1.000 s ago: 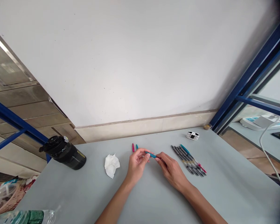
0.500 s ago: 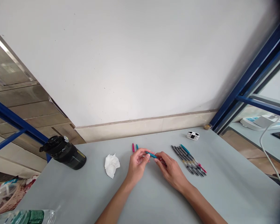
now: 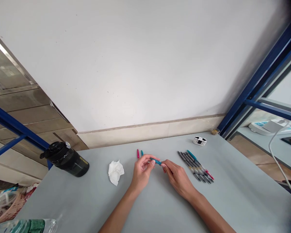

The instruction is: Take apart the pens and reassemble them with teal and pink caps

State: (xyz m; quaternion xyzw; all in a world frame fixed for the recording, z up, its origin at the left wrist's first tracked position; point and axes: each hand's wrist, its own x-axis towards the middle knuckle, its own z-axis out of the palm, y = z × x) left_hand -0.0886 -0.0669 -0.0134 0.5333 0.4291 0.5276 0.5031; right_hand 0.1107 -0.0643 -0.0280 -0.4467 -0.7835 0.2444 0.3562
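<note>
A short teal pen or pen part (image 3: 156,161) lies between my two hands above the grey table. My left hand (image 3: 143,168) is closed around it, thumb and fingertips gripping its left part. At its right end, the fingertips of my right hand (image 3: 176,174) are pinched together. What lies inside the right fingers is hidden. Just beyond my left hand are a pink pen piece (image 3: 138,153) and a teal pen piece (image 3: 142,152), the latter partly covered by the hand. Several pens (image 3: 195,166) lie side by side to the right, mostly grey, with teal and pink among them.
A crumpled white tissue (image 3: 115,172) lies left of my hands. Farther left stands a black bottle (image 3: 68,159). A small white device (image 3: 199,141) and a little clear container (image 3: 215,131) sit at the back right. A plastic bottle (image 3: 36,226) shows at lower left.
My right hand's fingers have shifted slightly and drawn closer together at the end of the teal pen. My left hand stays nearly still, and the view has moved slightly.
</note>
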